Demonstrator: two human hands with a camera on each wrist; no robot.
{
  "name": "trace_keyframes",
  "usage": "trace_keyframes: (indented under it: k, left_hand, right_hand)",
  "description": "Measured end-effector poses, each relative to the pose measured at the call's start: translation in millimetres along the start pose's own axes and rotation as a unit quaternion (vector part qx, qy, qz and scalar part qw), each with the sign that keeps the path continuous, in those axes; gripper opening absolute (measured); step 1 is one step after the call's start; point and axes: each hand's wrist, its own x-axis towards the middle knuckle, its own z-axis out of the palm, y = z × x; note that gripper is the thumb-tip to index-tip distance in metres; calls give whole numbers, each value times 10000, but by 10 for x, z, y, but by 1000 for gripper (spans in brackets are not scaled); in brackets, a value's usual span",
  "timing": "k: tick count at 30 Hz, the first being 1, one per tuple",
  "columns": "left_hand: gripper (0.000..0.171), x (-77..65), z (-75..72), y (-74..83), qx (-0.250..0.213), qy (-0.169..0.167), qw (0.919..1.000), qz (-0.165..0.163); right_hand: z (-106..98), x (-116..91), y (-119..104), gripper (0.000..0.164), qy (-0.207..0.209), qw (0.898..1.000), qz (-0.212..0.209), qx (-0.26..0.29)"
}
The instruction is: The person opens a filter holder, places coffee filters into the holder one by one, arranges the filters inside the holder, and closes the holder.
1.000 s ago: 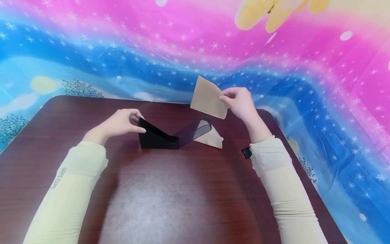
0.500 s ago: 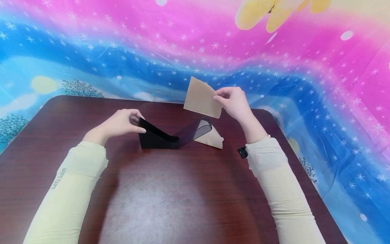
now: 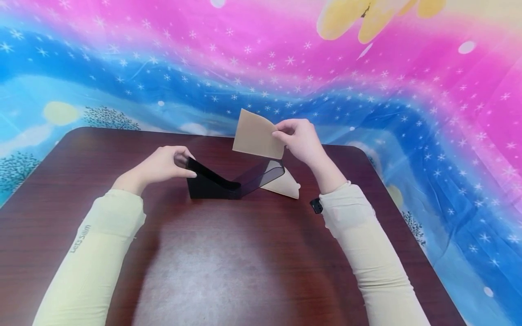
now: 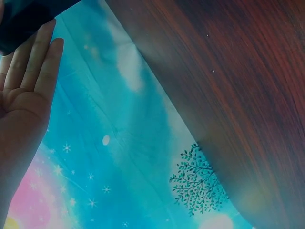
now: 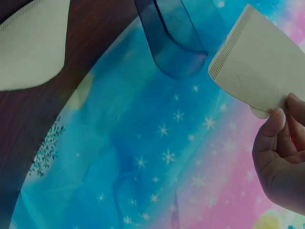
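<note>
My left hand (image 3: 159,166) grips the upper left edge of a black wedge-shaped box (image 3: 208,185), thumb in front and fingers behind. Its smoky see-through lid (image 3: 258,180) hangs open to the right. Between thumb and fingers my right hand (image 3: 301,139) pinches a tan paper coffee filter (image 3: 258,136) by its right edge, raised above the lid. The crimped seam and small tab of that filter show in the right wrist view. A second paper filter (image 3: 287,184) lies on the table, partly behind the lid. In the left wrist view, fingers (image 4: 35,67) lie against the dark box.
The dark red-brown wooden table (image 3: 220,262) carries the box and the loose filter. Behind it and along its sides hangs a colourful cloth (image 3: 183,81) with snowflakes. A black band (image 3: 316,206) sits at the right wrist.
My right hand has carried the paper filter leftward and slightly down, from right of the lid to above it. The left hand and the box stay in place.
</note>
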Motion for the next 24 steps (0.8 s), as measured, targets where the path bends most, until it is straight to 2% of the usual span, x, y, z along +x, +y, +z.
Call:
trace_keyframes:
  k: [19,24]
  left_hand:
    - [31,-11,4,-1,-129,-19,9999,-109]
    - [31,-12,6,4,-161,-10,9998,-101]
  right_hand:
    - [283,14,-51,16,-431,9985,19,337]
    - [363,9,-52,16,-543,9982,83,226]
